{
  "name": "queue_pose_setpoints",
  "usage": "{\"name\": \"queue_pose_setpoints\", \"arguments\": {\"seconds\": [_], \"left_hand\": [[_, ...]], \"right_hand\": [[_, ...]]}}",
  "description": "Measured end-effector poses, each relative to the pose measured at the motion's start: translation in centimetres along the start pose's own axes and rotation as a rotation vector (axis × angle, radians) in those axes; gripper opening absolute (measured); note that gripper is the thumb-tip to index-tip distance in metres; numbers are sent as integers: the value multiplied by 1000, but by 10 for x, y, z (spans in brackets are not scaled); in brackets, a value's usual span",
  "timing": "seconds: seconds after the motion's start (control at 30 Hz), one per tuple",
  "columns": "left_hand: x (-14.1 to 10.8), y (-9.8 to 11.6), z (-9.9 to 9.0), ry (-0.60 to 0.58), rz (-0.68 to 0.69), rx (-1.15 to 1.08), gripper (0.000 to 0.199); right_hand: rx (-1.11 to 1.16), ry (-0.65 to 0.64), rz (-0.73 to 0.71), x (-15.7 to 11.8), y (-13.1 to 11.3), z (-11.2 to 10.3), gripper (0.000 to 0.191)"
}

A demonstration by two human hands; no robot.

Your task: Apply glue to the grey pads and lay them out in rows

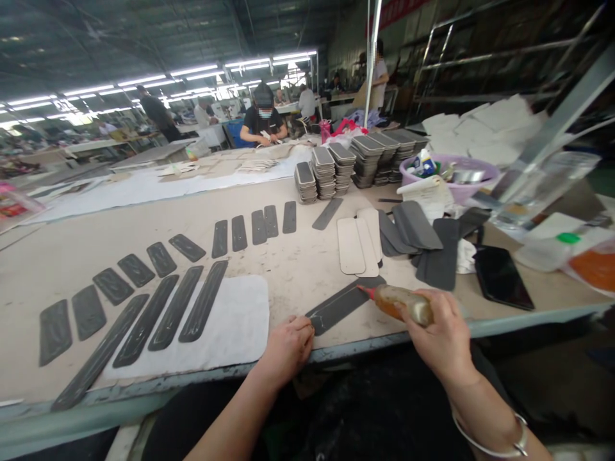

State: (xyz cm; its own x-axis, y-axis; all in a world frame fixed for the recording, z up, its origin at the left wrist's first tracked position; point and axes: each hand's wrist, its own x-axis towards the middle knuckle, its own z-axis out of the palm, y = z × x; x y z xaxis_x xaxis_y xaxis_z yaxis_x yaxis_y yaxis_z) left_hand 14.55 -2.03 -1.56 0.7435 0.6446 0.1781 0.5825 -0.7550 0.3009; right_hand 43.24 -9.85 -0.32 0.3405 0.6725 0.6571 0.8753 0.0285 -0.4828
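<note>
My right hand (pixel 439 330) is wrapped round a glue bottle (pixel 398 304) with amber contents, tipped on its side. Its red nozzle meets the far part of a dark grey strip (pixel 339 307) near the table's front edge. A thin glossy line runs along that strip. Curled fingers of my left hand (pixel 291 342) grip the strip's near left end. To the left, several long dark strips (pixel 175 307) with shiny streaks lie partly on a white sheet (pixel 245 320). Shorter dark pieces (pixel 161 259) with similar streaks form a curved row behind them.
Beige rounded pieces (pixel 350 246) and loose dark pieces (pixel 413 227) lie beyond the bottle. A black phone (pixel 503 276) rests at right. Stacks of pieces (pixel 324 173) and a purple basin (pixel 480 186) stand farther back. A co-worker (pixel 263 118) sits across the table.
</note>
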Motion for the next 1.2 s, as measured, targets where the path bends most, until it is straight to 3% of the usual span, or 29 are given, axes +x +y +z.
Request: {"name": "queue_pose_setpoints", "arguments": {"seconds": [0.5,0.63,0.77,0.87,1.0,1.2], "left_hand": [[-13,-8,-15,-83,39,-48,20],[-17,-6,-19,-102,42,-21,22],[-20,-8,-19,-103,74,-10,24],[-20,-11,-17,-82,72,-11,24],[-20,-11,-15,-74,58,-9,25],[-19,-9,-17,-59,61,4,28]], "right_hand": [[-97,70,41,2,8,-6,31],[-25,62,25,0,1,-10,28],[226,-54,67,-10,-17,-5,32],[343,-178,-25,-17,-36,3,30],[372,-223,-173,-19,-55,11,26],[377,-259,-186,-19,-62,17,26]]}}
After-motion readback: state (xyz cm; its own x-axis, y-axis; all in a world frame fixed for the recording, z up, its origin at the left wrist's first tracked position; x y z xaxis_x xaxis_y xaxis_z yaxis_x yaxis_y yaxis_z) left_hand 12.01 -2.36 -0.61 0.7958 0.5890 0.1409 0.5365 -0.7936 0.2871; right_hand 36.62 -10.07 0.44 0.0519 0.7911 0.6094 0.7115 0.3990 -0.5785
